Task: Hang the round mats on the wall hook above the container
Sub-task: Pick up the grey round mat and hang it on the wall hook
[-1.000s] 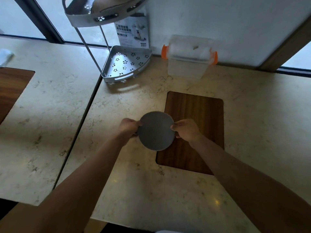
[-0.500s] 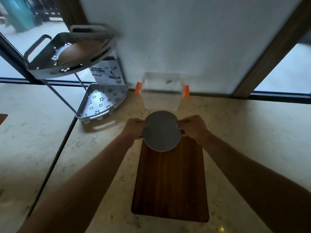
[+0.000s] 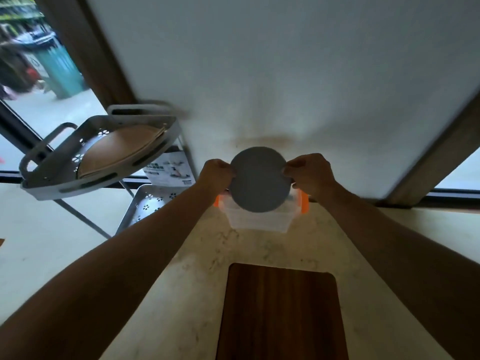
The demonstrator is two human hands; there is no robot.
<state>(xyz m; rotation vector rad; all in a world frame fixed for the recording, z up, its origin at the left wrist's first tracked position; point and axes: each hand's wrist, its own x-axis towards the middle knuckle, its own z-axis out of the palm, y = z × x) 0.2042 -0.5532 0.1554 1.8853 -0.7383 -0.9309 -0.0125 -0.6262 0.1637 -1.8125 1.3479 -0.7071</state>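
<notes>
At far left a grey corner rack stands on the desk. Its upper tray holds a flat brown board lying tilted inside the rim; the lower tray shows only its flower-punched floor, and what else it carries, if anything, is hidden by the left forearm. A printed box leans behind the rack against the wall.

The left hand pinches the left edge of the mat, its grip clamped on the rim. The mat is a round grey disc held upright, face to the camera, its top against the wall and its lower part in front of the container. The container is clear plastic with orange clips at both ends, standing on the desk at the foot of the wall; its contents cannot be made out. The right hand holds the mat's right edge, grip likewise closed on it. Just above the mat a faint brownish smear marks the wall; whether that is the hook is too blurred to tell. A dark wooden board lies on the desk near the viewer.

Half a second ago the mat hung over the far end of the wooden board, just short of the container; it now sits higher, overlapping the container and wall, and the view has tipped upward.
</notes>
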